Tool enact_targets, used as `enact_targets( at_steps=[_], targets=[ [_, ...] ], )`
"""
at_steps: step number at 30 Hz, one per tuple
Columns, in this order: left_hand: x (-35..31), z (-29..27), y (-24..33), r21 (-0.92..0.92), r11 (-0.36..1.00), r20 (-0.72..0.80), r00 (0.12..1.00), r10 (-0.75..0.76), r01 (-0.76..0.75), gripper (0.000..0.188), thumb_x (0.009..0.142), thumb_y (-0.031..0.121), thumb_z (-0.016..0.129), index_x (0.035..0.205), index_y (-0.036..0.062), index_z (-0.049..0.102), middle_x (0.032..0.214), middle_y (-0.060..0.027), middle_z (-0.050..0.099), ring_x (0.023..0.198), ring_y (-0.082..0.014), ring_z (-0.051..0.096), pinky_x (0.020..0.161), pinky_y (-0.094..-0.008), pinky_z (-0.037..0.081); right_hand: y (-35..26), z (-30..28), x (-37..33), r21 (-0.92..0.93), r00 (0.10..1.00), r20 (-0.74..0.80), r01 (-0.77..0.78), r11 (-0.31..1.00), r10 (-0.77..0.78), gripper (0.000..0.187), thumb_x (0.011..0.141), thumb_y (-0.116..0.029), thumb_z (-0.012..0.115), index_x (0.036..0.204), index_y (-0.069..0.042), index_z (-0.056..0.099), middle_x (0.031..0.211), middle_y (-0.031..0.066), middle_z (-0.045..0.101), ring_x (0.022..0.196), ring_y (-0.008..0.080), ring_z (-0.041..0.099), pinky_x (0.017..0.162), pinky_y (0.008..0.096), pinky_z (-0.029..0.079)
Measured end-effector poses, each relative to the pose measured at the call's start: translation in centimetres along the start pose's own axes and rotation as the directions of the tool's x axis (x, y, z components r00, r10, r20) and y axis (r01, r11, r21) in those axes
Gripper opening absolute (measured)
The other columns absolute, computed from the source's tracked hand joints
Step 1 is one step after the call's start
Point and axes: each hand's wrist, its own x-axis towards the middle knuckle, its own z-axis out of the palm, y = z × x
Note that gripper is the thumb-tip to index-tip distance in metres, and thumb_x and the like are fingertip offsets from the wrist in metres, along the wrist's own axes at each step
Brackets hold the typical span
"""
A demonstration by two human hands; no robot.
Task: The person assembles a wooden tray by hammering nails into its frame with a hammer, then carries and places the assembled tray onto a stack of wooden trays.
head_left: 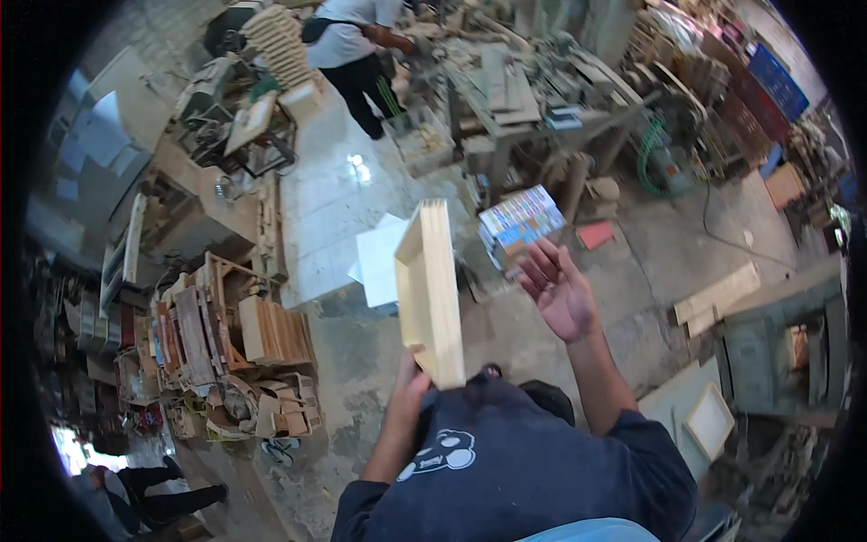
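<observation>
A wooden frame (pixel 438 289), pale and shallow, is up in the air in front of the person's chest, near the middle of the view. Its long axis runs close to 12–6, the far end leaning slightly toward 11. It is turned on edge: a long outer side shows, and the hollow looks toward 9. Its sides appear already joined, with striped joint lines at the 12 o'clock end, so I judge the basic assembly done. The wood looks bare; whether finishing is left, or a panel is fitted, I cannot tell.

The left hand (pixel 414 375) grips the frame's 6 o'clock end. The right hand (pixel 564 303), at 3, holds nothing, palm up and fingers loosely spread, apart from the frame.

Farther out from the frame: white sheets (pixel 379 257) near 10, a carton (pixel 524 224) near 2, boards (pixel 271 331) around 9, planks (pixel 718 298) past the right hand at 3, a cluttered table (pixel 528 128) at 1, and a co-worker (pixel 348 41) between 11 and 12.
</observation>
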Motion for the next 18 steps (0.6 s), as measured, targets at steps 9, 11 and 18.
enact_targets(
  at_steps=[9, 11, 18],
  targets=[
    [2.7, 5.6, 0.5, 0.203, 0.961, -0.329, 0.91, 0.25, -0.191, 0.028, 0.088, 0.015, 0.044, 0.109, -0.0033, 0.05, 0.099, -0.0126, 0.058, 0.087, -0.0235, 0.06, 0.072, -0.0343, 0.052, -1.8, 0.2, 2.7, 0.043, 0.987, 0.139, -0.085, 0.995, 0.079, 0.05, 0.099, -0.039, 0.031, 0.134, -0.006, 0.043, 0.142, 0.0094, 0.04, 0.126, 0.0278, 0.042, 0.098, 0.0443, 0.043],
    [3.8, 5.7, 1.0, 0.21, 0.952, -0.305, 0.911, 0.279, -0.221, 0.017, 0.087, 0.021, 0.05, 0.094, 0.0055, 0.051, 0.081, -0.0049, 0.055, 0.065, -0.0166, 0.056, 0.045, -0.027, 0.04, -1.5, 0.4, 4.0, 0.017, 0.983, 0.156, -0.104, 0.994, 0.1, 0.049, 0.098, -0.036, 0.032, 0.135, -0.006, 0.042, 0.146, 0.0068, 0.034, 0.13, 0.0255, 0.036, 0.101, 0.0444, 0.039],
    [6.1, 9.0, 4.6, 0.301, 0.921, -0.246, 0.914, 0.324, -0.245, 0.025, 0.089, 0.021, 0.048, 0.102, 0.0002, 0.051, 0.083, -0.0074, 0.06, 0.068, -0.0162, 0.059, 0.05, -0.0281, 0.045, -0.3, 2.1, 10.7, -0.159, 0.97, 0.152, -0.168, 0.973, 0.192, 0.051, 0.097, -0.036, 0.033, 0.138, -0.006, 0.038, 0.148, 0.004, 0.03, 0.132, 0.0238, 0.032, 0.105, 0.0439, 0.032]
  ],
)
